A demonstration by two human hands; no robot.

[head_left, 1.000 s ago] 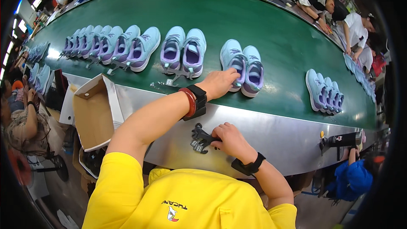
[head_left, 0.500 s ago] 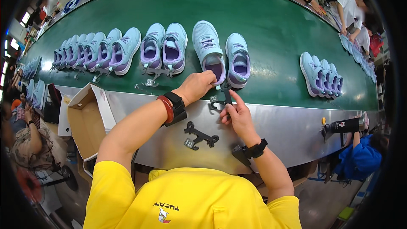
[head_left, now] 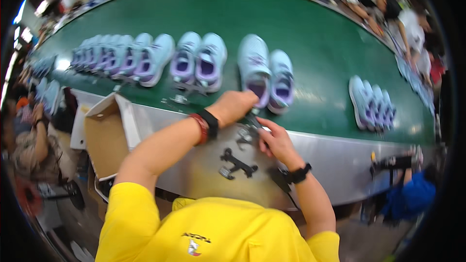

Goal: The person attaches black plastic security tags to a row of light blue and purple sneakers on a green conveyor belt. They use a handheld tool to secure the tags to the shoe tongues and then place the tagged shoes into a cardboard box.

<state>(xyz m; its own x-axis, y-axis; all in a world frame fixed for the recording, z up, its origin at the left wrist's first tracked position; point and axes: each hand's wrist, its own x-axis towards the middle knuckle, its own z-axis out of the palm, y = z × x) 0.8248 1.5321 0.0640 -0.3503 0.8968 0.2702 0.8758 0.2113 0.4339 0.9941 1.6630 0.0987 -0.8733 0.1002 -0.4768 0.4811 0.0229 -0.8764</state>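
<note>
Nearest the viewer is the person's yellow shirt [head_left: 223, 230]. Beyond it, a spare hanger [head_left: 239, 164], black plastic, lies flat on the steel ledge [head_left: 325, 165], touched by neither hand. A box [head_left: 104, 138], white outside and brown inside, sits at the ledge's left, its hollow side facing up. A black bottle [head_left: 394, 161] lies on its side at the far right. The right hand [head_left: 276, 141], with a black band [head_left: 297, 173] at its wrist, is closed on a second black hanger [head_left: 253, 119], pinched between thumb and fingers, with one end directed at the heel of the left shoe [head_left: 254, 63]; blur conceals whether the two are joined. The left hand [head_left: 234, 107] is drawn in at that heel, fingertips gripping its rim. The left shoe, light blue with purple lining, rests on the green belt [head_left: 320, 68], toe pointing away. Its neighbour, the right shoe [head_left: 280, 75], stands just beside it. Left of these is a finished-looking pair [head_left: 198, 60] with a hanger at the heels, then a close row [head_left: 121, 57] of similar shoes. A nested group [head_left: 371, 104] stands well apart at right. At upper right, co-workers [head_left: 410, 34] lean over the far side.
</note>
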